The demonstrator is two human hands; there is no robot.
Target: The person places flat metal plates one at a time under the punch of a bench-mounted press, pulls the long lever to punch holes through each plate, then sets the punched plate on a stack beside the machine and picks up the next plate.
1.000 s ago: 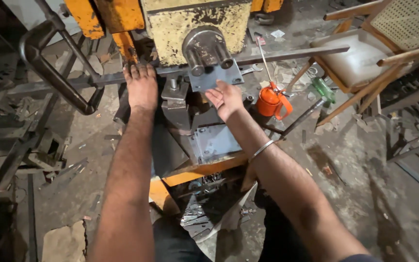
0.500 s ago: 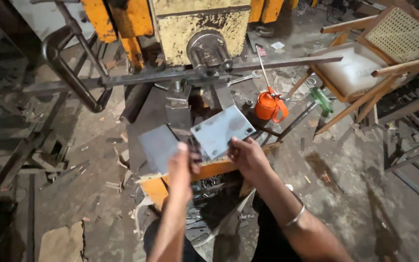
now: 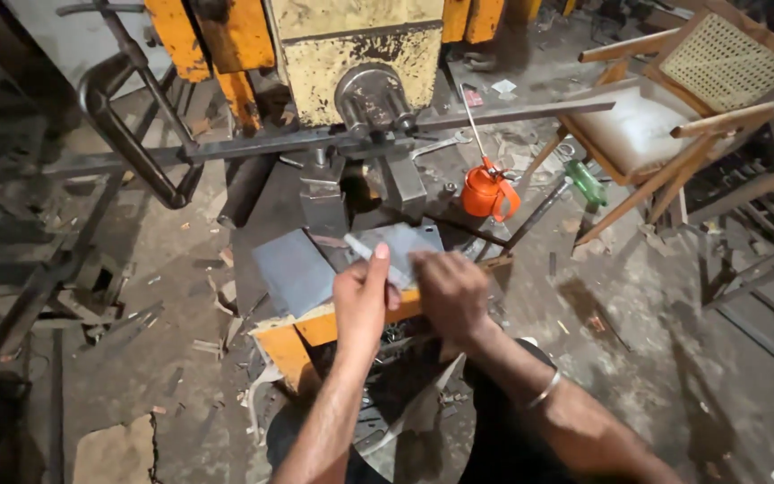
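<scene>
A yellow and orange press machine [image 3: 360, 54] stands ahead, with a round ram [image 3: 371, 94] over its dark bed. My left hand [image 3: 362, 303] and my right hand [image 3: 450, 291] meet just in front of the bed. Both grip a small flat grey metal sheet [image 3: 400, 242] by its near edge; the left thumb points up along it. Motion blur softens the sheet. A second grey sheet [image 3: 293, 269] lies flat on the bed, left of my left hand. A metal bangle [image 3: 544, 390] circles my right wrist.
A long steel bar [image 3: 512, 112] crosses the press front. A curved pipe handle [image 3: 127, 134] hangs at the left. An orange oil can [image 3: 485, 193], a green bottle [image 3: 589, 184] and a wooden cane chair [image 3: 674, 116] sit to the right. Scrap metal [image 3: 64, 296] litters the left floor.
Both hands have drawn back from the press die toward me. They took hold of the grey sheet and now hold it lower and closer, in front of the bed.
</scene>
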